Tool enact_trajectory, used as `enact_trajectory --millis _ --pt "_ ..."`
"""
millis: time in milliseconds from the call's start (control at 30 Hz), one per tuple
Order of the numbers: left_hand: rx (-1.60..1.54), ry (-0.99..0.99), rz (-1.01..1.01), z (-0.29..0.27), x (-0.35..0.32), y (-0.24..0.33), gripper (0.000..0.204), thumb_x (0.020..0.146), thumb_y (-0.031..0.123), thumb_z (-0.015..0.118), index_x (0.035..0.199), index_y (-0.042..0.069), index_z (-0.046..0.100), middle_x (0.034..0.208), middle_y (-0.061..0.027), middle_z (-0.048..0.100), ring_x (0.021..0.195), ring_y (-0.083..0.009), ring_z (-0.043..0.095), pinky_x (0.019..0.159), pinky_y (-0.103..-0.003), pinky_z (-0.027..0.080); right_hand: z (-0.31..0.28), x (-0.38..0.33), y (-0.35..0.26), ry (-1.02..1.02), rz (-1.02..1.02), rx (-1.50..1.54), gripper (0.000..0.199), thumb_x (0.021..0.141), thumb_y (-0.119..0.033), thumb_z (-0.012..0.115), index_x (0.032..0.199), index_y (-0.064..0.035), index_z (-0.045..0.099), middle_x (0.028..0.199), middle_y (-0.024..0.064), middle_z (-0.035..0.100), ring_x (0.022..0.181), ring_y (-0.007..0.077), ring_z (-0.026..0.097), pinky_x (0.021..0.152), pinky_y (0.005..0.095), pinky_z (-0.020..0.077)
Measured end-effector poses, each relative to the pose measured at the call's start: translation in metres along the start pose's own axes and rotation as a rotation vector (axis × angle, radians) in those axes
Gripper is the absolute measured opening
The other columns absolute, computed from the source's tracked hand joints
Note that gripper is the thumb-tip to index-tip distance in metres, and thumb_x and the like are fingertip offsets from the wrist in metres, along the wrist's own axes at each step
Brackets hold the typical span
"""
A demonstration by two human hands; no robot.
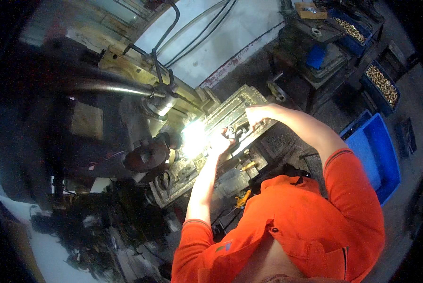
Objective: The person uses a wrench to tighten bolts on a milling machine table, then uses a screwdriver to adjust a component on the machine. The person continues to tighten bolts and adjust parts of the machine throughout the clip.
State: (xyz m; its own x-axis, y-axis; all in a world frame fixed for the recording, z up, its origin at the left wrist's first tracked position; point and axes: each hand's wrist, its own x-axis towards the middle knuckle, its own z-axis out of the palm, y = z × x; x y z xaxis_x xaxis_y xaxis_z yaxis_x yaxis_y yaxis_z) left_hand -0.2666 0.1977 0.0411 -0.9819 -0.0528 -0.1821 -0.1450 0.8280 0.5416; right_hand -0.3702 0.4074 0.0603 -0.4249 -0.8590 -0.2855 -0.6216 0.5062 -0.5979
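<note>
My left hand (219,141) is over the middle of a machine's metal table (247,96), beside the bright glare. Its thumb and fingers curl around a spot next to a small round metal piece (230,132); what they grip is too small to make out. To the right, my right hand (256,114) is closed, fingers pointing down at the table's far right part. Whatever is in it is hidden by the fingers. A dark clamp-like fitting (241,130) lies between the two hands.
A machine spindle (162,101) and a dark round motor-like part (147,154) stand left of my hands. A blue tub (374,158) is at the right. Beyond it are bins of small brass-coloured parts (382,85). A yellow-handled tool (243,199) lies near my body.
</note>
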Motion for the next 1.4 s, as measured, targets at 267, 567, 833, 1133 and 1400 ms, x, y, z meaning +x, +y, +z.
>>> enact_trajectory --millis 267,567,833,1133,1400 --pt "-0.010 0.002 0.010 0.004 0.005 -0.010 0.062 0.057 0.019 0.072 0.111 -0.003 0.054 0.099 -0.0178 0.061 0.090 -0.0240 0.060 0.079 -0.029 0.046 0.013 -0.040 -0.008 0.263 0.165 0.830 0.009 0.065 -0.011 0.066 0.060 -0.0037 0.066 0.045 0.0023 0.048 0.037 0.0084 0.037 0.034 0.0250 0.0294" --pt "-0.042 0.002 0.035 0.002 0.000 0.000 0.054 0.059 0.017 0.071 0.107 -0.002 0.056 0.093 -0.0161 0.063 0.081 -0.0222 0.061 0.073 -0.030 0.047 0.092 -0.066 -0.070 0.317 0.262 1.470 0.022 0.068 0.002 0.045 0.082 0.0024 0.062 0.054 0.0008 0.051 0.037 0.0034 0.034 0.030 0.0188 0.0257" --pt "-0.017 0.191 0.168 0.018 0.010 -0.034 0.032 0.056 0.019 0.072 0.084 0.005 0.064 0.065 -0.0079 0.062 0.056 -0.0132 0.055 0.057 -0.028 0.044 0.115 -0.018 -0.113 0.339 0.236 1.606 0.020 0.080 -0.010 0.048 0.089 -0.0032 0.065 0.051 -0.0045 0.037 0.037 0.0044 0.029 0.032 0.0200 0.0261" --pt "-0.090 0.105 0.104 0.020 0.021 -0.046 0.042 0.049 0.018 0.077 0.088 0.006 0.064 0.065 -0.0023 0.060 0.058 -0.0097 0.051 0.059 -0.025 0.044 0.129 0.027 -0.152 0.569 0.260 2.100 0.014 0.084 -0.011 0.044 0.081 -0.0031 0.055 0.057 0.0002 0.043 0.039 0.0104 0.037 0.037 0.0265 0.0378" --pt "0.054 0.180 0.199 0.025 0.012 -0.034 0.046 0.056 0.018 0.073 0.096 0.000 0.061 0.079 -0.0129 0.065 0.069 -0.0172 0.061 0.067 -0.028 0.047 0.098 -0.021 -0.071 -0.107 0.395 1.560 0.017 0.084 -0.017 0.051 0.088 -0.0063 0.064 0.047 -0.0072 0.033 0.034 0.0037 0.023 0.031 0.0206 0.0197"
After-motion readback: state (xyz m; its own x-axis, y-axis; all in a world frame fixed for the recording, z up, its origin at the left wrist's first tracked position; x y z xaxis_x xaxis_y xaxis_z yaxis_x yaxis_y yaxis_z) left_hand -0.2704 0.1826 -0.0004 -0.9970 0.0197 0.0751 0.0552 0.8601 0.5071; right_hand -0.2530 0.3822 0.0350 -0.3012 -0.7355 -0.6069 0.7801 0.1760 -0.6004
